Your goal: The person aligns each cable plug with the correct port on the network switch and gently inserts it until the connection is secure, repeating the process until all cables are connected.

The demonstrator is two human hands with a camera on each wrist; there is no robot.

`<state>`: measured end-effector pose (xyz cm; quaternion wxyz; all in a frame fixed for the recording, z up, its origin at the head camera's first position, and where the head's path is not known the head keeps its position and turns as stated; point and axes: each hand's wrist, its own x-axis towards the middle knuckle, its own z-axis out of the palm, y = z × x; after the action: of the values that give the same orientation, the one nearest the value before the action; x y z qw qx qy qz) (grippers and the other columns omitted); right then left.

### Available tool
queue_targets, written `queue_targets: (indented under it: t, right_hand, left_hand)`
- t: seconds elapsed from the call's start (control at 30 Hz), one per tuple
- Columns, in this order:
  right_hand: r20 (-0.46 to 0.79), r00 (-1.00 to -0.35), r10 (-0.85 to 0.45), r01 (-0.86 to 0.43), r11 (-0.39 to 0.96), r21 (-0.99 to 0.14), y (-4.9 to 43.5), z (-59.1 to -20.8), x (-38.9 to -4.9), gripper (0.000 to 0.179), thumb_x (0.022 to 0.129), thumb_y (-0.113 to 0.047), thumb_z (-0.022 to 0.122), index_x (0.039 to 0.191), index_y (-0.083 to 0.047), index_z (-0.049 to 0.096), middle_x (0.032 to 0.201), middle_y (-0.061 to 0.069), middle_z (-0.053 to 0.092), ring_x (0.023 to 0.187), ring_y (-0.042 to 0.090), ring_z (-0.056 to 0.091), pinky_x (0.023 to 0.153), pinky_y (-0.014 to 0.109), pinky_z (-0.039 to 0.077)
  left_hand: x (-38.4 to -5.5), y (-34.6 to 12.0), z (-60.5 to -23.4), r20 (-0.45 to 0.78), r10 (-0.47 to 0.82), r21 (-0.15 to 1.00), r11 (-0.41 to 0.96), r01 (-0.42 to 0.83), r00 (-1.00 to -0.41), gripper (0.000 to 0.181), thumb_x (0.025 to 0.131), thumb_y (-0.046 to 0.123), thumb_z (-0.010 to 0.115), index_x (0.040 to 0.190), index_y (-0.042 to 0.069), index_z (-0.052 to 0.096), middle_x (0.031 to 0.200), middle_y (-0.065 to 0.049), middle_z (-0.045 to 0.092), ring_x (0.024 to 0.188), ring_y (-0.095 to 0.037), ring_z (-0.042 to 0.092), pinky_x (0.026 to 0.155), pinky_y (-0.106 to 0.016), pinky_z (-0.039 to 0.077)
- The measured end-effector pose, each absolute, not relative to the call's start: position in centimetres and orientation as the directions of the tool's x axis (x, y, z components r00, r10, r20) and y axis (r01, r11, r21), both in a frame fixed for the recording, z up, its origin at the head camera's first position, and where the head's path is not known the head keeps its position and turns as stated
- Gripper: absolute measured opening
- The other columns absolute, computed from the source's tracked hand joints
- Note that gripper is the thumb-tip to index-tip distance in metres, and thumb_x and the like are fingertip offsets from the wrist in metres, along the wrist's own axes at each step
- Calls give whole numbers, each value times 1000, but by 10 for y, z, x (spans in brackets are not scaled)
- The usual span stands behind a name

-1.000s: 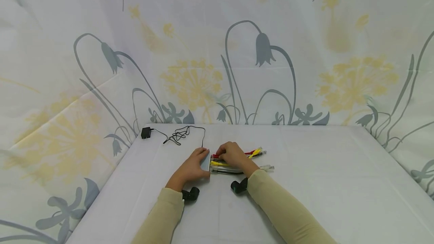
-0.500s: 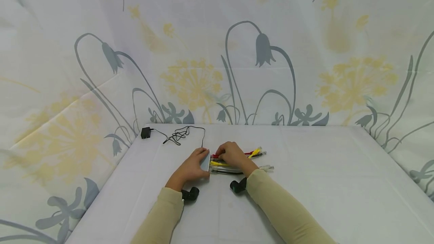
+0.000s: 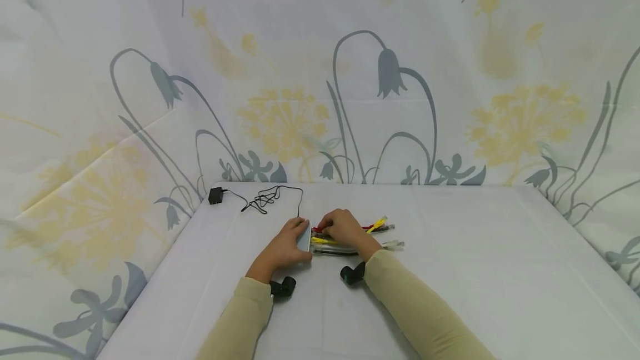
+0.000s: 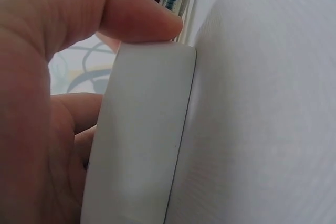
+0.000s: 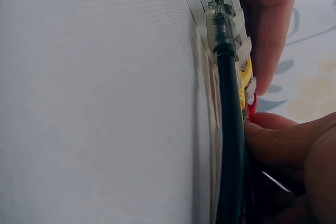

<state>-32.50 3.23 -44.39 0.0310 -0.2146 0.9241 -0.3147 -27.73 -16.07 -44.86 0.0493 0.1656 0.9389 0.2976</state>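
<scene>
A flat white network switch lies on the table, its narrow side filling the middle of the left wrist view. My left hand grips it, with the thumb on the near corner and the other fingers round the far side. Along its right face several network cables sit at the ports, among them a black cable with a clear plug, a yellow cable and a red cable. My right hand pinches the red cable close to its plug, which the fingers partly hide.
A black power adapter lies at the back left, and its thin tangled cord runs to the switch. Loose cable ends with clear plugs reach out to the right beyond my right wrist. A patterned cloth hangs behind the white table.
</scene>
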Motion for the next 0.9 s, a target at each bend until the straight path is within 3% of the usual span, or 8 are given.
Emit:
queue_targets:
  t: [0.9]
  right_hand:
    - [121,-908,-400,-389,703,-595,34,-447,-317,14,90,-12,65,97,-14,76,96,1,71,94,20,65,88,40,51]
  left_hand:
    - [-277,-162,-450,17,358,567,766,304,-934,89,69,27,70,150,7,37,155,-12,32,145,-31,29,112,-48,34]
